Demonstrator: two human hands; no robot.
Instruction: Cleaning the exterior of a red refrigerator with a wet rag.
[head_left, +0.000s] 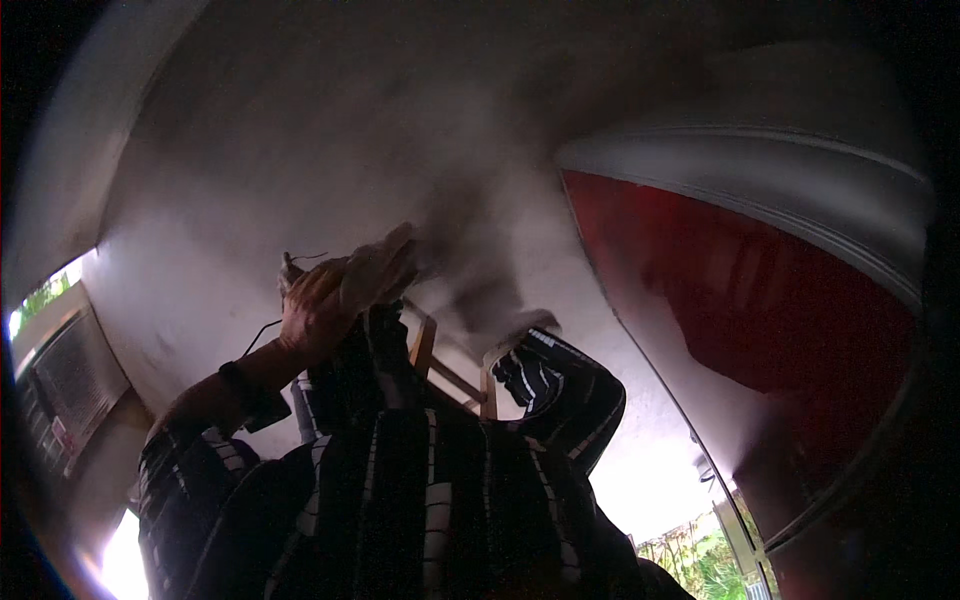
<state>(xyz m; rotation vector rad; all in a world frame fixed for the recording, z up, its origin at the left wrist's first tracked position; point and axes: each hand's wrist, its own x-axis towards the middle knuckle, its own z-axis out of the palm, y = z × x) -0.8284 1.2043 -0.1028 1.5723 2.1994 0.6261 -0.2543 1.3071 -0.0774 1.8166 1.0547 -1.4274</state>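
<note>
My left hand (326, 296) is raised at left of centre, its fingers pointing up and to the right. The fingertips are blurred, and whether they hold anything is unclear. A greyish object (287, 274) with a thin wire-like strand shows beside the hand; I cannot tell what it is. A dark band (251, 394) is on that wrist. My right hand (551, 321) is a dim blur beyond the bent black sleeve with white stripes, mostly hidden by it. Its grip cannot be made out.
Part of a wooden frame (424, 345) shows between my arms. A large glossy red panel (750, 285) with a grey edge (750, 165) curves along the right. A pale plain surface (300, 172) spans the background. A louvred or meshed unit (75, 375) is at far left, near bright openings.
</note>
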